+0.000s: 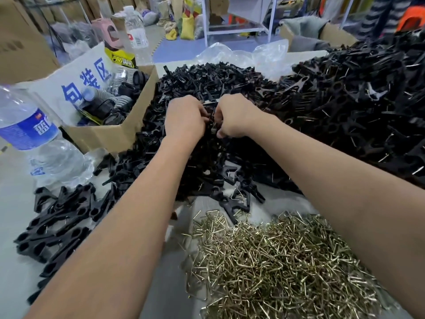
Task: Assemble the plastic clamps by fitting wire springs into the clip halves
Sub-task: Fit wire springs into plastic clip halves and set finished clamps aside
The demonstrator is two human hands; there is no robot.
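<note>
While both forearms reach forward over the worktop (13,203), the left hand (184,118) and right hand (234,116) meet knuckle to knuckle above the black heap, fingers curled inward. Between them they pinch a small black clip piece (212,119) — whether it is one half or two, and whether a spring sits in it, is hidden by the fingers.

From the head view, that piece hangs just above the heap of loose clip halves (207,84), which spreads from the middle of the worktop toward the far edge. To the right rises a larger mound of black clamps (356,100) with glints of wire showing among them (they look assembled, though the detail is too fine to be sure). Nearest the camera, between the forearms and under the right one, lies a pile of brass-coloured wire springs (276,261). At lower left more black clamps (57,226) lie in a loose row.

On the left, a clear water bottle (27,127) with a blue label lies tilted beside an open cardboard box (110,134) holding dark ribbed parts and a white bag printed with blue characters (80,77). A second bottle (135,33) stands behind the box — upright. Crumpled clear plastic (241,54) lies beyond the heap.
</note>
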